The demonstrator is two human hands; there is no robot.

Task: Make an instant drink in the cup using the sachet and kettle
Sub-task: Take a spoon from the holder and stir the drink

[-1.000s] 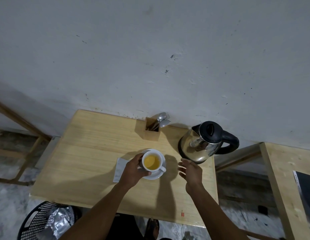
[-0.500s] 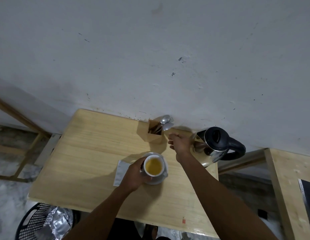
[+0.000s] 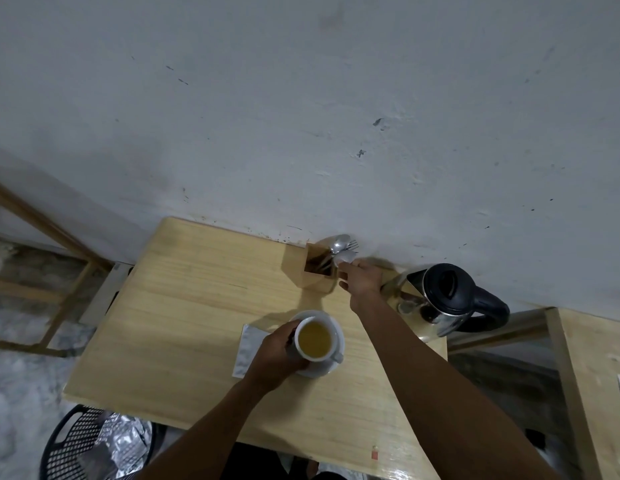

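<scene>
A white cup full of yellow drink stands on a white saucer in the middle of the wooden table. My left hand wraps around the cup's left side. Under that hand lies a silvery sachet, flat on the table. My right hand reaches to the wooden cutlery holder at the wall, its fingertips pinched on a spoon sticking out of it. The steel kettle with a black lid and handle stands just right of that hand.
More spoons and a fork stand in the holder. A black mesh bin with foil wrappers sits on the floor at lower left. A second wooden table lies to the right. The wall runs directly behind the table.
My right hand rose from beside the cup past the kettle to the cutlery holder and closed on a spoon. My left hand stayed on the cup.
</scene>
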